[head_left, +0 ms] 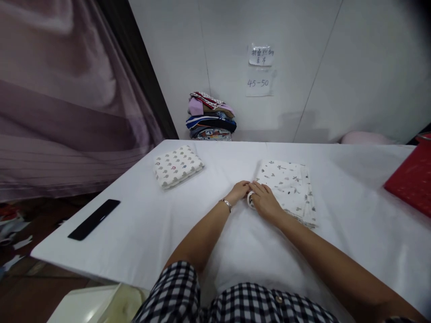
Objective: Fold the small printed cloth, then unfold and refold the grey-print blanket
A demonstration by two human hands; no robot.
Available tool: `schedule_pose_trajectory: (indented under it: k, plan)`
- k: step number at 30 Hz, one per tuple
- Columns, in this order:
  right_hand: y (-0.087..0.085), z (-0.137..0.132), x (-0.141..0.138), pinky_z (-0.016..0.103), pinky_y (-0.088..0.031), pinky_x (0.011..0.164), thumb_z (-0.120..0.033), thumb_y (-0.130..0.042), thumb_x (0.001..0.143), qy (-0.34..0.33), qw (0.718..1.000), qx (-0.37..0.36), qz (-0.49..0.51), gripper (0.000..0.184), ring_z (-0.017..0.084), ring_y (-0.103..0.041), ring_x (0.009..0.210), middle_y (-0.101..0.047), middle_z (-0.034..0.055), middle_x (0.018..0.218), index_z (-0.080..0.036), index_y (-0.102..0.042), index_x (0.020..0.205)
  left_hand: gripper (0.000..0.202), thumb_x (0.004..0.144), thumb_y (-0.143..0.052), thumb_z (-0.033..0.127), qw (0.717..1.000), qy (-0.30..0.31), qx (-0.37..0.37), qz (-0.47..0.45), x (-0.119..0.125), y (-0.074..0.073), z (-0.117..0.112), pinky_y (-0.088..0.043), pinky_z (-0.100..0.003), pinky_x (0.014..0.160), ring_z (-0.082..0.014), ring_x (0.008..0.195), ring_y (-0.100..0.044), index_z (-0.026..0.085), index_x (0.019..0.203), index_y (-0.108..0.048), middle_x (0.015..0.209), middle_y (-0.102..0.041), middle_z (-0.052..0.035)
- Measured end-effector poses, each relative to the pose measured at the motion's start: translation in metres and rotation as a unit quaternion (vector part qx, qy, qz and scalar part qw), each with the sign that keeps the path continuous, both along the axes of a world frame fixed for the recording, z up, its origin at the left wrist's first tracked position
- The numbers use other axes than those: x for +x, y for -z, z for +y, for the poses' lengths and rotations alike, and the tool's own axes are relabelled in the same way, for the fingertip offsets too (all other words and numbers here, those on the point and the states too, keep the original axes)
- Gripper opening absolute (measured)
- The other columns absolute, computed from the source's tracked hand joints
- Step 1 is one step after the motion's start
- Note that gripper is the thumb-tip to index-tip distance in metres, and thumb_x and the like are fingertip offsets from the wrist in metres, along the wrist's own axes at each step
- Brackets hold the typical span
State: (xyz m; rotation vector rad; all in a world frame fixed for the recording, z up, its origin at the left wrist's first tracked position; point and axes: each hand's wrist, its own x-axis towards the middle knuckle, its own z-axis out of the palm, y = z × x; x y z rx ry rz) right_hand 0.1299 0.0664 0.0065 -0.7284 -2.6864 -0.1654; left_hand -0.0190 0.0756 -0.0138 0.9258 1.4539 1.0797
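Observation:
A white cloth with small grey-green plant prints [286,186] lies folded on the table, just right of centre. At its left edge my left hand [240,191] has its fingers closed, and the fingertips meet those of the other hand. My right hand [266,201] bends over the same edge, its fingers wrapped round a curled fold of the cloth that shows as a small white loop. The fingertips of both hands are partly hidden where they meet.
A second folded cloth with a grey motif [178,166] sits on the white table [144,242] at back left. A black flat object [94,220] lies near the left edge. Red fabric [412,175] is at far right. Folded clothes [211,117] are stacked behind the table.

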Motion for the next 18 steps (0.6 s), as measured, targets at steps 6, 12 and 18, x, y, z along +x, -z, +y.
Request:
schedule_pose_trajectory:
  k: [6, 12, 18]
  plan:
    - [0.006, -0.003, 0.008, 0.046, -0.026, 0.103, -0.011, -0.036, 0.087, -0.020, 0.999, 0.029, 0.023, 0.026, 0.024, -0.025, 0.132, -0.041, 0.0130, 0.138, -0.013, -0.062, 0.085, 0.045, 0.073, -0.065, 0.031, 0.999, 0.017, -0.038, 0.014, 0.009, -0.005, 0.039, -0.046, -0.026, 0.065, -0.0141, 0.064, -0.058, 0.008, 0.110, -0.054, 0.076, -0.066, -0.0065]
    - [0.010, -0.005, 0.005, 0.050, -0.027, 0.101, -0.010, -0.042, 0.084, 0.004, 0.999, 0.046, 0.023, 0.020, 0.028, -0.021, 0.134, -0.032, 0.0166, 0.142, -0.012, -0.062, 0.081, 0.056, 0.066, -0.071, 0.037, 0.998, 0.023, -0.044, 0.034, 0.021, 0.005, 0.055, -0.047, -0.027, 0.069, -0.0162, 0.069, -0.061, 0.008, 0.111, -0.053, 0.080, -0.067, -0.0071]
    - [0.016, -0.003, -0.002, 0.051, -0.022, 0.105, -0.010, -0.039, 0.086, -0.018, 0.998, 0.027, 0.045, 0.023, 0.025, -0.016, 0.135, -0.033, 0.0126, 0.142, -0.014, -0.060, 0.078, 0.058, 0.059, -0.072, 0.049, 0.991, 0.033, -0.045, 0.122, 0.013, -0.003, 0.070, -0.045, -0.028, 0.075, -0.0233, 0.086, -0.062, 0.011, 0.101, -0.060, 0.093, -0.068, -0.0115]
